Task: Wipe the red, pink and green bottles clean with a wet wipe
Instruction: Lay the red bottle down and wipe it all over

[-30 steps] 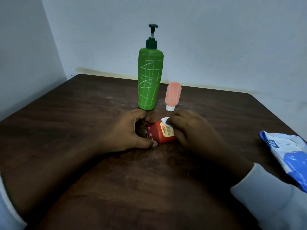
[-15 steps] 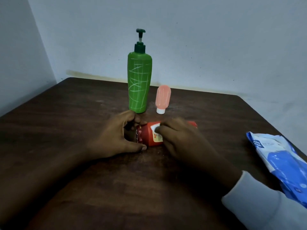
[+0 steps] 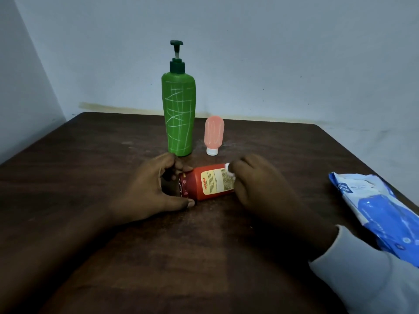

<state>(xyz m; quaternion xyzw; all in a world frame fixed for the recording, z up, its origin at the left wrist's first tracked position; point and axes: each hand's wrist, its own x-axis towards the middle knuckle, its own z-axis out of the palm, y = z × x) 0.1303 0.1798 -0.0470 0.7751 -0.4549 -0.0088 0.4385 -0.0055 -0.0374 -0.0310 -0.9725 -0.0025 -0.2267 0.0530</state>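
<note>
Centre counter (image 3: 204,245): left hand (image 3: 149,191) curls round the red bottle (image 3: 195,189); right hand (image 3: 256,184), fingers pinching the wet wipe (image 3: 229,171), has slid capward, baring the label (image 3: 215,181). Green bottle (image 3: 179,114), pink bottle (image 3: 213,134) await.

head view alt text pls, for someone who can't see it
A person's left hand holds a red bottle lying on its side on a dark wooden table while the right hand presses a white wet wipe against it. Behind stand a green pump bottle and a pink bottle on its white cap; a blue wipes pack lies at the right.
</note>
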